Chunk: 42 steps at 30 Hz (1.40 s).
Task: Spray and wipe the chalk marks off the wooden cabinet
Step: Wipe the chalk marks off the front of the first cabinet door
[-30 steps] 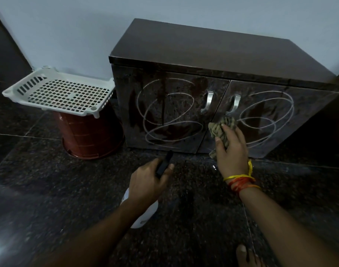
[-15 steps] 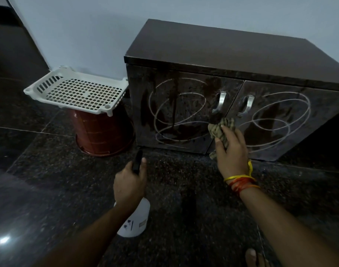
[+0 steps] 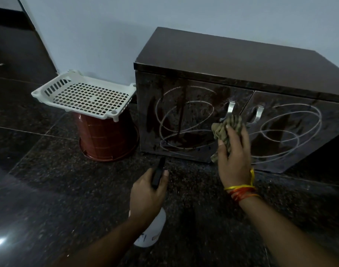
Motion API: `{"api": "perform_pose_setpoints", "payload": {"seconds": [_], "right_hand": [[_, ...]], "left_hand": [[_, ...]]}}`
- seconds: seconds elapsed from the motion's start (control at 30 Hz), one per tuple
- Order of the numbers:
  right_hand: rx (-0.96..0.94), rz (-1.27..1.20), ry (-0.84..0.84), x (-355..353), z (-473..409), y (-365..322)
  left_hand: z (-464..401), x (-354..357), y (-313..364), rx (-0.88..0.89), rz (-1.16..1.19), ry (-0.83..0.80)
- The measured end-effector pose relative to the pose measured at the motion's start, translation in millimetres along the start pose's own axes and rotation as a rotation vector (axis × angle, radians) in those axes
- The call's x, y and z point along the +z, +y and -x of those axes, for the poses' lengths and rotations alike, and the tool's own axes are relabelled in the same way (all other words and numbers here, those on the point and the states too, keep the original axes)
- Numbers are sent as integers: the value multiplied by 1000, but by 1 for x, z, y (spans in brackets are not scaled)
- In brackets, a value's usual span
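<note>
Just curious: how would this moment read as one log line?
left hand holds spray bottle | right hand presses cloth on cabinet | chalk marks remain

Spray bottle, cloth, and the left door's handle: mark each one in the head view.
spray bottle (image 3: 152,231), head view, on its white body below the left hand.
cloth (image 3: 225,128), head view, on the bunched folds above the right hand's fingers.
left door's handle (image 3: 230,107), head view, on the metal bar's middle.
</note>
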State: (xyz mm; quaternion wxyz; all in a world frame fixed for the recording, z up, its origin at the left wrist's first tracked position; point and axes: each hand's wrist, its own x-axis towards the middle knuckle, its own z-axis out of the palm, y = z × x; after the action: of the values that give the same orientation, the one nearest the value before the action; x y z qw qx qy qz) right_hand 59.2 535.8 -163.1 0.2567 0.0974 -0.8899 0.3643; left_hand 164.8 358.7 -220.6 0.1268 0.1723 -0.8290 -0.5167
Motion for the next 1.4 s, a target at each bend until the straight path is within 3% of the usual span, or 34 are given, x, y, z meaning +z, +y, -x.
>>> {"api": "perform_pose_setpoints", "payload": {"seconds": [0.27,0.47,0.67,0.83,1.07,1.23,1.4], "right_hand": [[-272,-7,185,12,-71,3],[-388,487,134,33,-104,28],[-561,635,158,55,-110,15],[-668,696,160,52,-115,17],[-548,734,179,45,-110,27],[-758,704,152,73,-118,-3],[-832,754,144,70,-123,-1]], "left_hand": [[-20,9,47,95,195,44],[-29,11,63,120,276,99],[-33,9,59,150,227,117],[-40,11,56,156,218,121],[-46,13,60,171,236,74],[-47,14,56,195,221,83],[-48,12,56,214,220,104]]}}
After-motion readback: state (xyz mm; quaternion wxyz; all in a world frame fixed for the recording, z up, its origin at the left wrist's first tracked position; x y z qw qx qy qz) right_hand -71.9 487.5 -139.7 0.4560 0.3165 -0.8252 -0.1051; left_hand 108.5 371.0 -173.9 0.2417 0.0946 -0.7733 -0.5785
